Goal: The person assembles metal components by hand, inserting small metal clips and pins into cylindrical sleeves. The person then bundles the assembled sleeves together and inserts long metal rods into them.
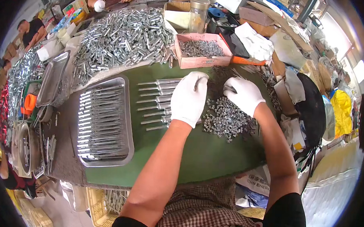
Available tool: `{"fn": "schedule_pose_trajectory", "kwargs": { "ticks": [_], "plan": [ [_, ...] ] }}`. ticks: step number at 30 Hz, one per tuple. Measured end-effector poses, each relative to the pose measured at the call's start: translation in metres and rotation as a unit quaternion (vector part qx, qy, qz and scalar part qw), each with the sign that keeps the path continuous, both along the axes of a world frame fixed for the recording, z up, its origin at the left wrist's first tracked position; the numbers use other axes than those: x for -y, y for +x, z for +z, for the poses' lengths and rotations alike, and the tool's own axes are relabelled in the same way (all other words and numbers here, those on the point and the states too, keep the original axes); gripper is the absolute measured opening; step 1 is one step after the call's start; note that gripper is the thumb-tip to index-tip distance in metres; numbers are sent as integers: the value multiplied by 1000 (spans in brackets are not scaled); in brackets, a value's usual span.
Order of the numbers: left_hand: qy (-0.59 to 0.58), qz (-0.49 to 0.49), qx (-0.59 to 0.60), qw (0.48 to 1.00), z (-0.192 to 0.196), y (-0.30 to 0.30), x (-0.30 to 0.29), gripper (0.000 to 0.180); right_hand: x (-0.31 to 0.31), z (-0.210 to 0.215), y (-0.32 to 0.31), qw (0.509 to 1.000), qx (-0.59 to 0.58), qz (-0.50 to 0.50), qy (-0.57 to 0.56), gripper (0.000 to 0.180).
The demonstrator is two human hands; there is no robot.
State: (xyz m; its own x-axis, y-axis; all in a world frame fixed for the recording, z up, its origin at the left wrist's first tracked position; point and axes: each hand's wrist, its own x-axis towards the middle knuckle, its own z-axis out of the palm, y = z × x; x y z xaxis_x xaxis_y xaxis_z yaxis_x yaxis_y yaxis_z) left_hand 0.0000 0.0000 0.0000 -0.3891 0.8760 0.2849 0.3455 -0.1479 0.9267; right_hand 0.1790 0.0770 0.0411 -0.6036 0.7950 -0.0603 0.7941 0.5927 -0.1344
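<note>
White gloves cover both hands. My left hand (pixel 188 99) is over the right ends of a row of slim metal rods with thicker sleeves (pixel 163 97), its fingers curled together; whatever they hold is hidden. Just to the right, my right hand (pixel 244 94) bends over the far edge of a pile of small grey metal pieces (pixel 229 120). Its fingertips are pinched together, and anything between them is too small to name. The rods and the pile lie on a green work surface (pixel 196 162).
A metal tray (pixel 128 151) of stacked rods stands at left. Beyond lie a heap of shiny metal tubes (pixel 126 36) and a pink box (pixel 200 62) of small metal parts. An orange-handled tool (pixel 247 60) rests at far right. Another person's gloved hand (pixel 99 5) shows across the table.
</note>
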Motion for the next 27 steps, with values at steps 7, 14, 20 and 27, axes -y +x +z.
{"fn": "schedule_pose_trajectory", "kwargs": {
  "ticks": [7, 14, 20, 27],
  "plan": [
    [34, -113, -141, 983, -1, 20, 6, 16, 15, 0, 17, 936, -294, -70, -179, 17],
    [114, -85, -202, 969, 0, 28, 5, 10, 32, 7, 15, 833, -428, -145, -320, 14],
    [64, -122, -153, 979, 1, 33, 6, 8, 34, 0, 25, 918, -339, -85, -186, 13],
    [36, -100, -313, 944, -9, 34, 6, 8, 43, -5, 26, 982, -179, -53, -8, 19]
  ]
}}
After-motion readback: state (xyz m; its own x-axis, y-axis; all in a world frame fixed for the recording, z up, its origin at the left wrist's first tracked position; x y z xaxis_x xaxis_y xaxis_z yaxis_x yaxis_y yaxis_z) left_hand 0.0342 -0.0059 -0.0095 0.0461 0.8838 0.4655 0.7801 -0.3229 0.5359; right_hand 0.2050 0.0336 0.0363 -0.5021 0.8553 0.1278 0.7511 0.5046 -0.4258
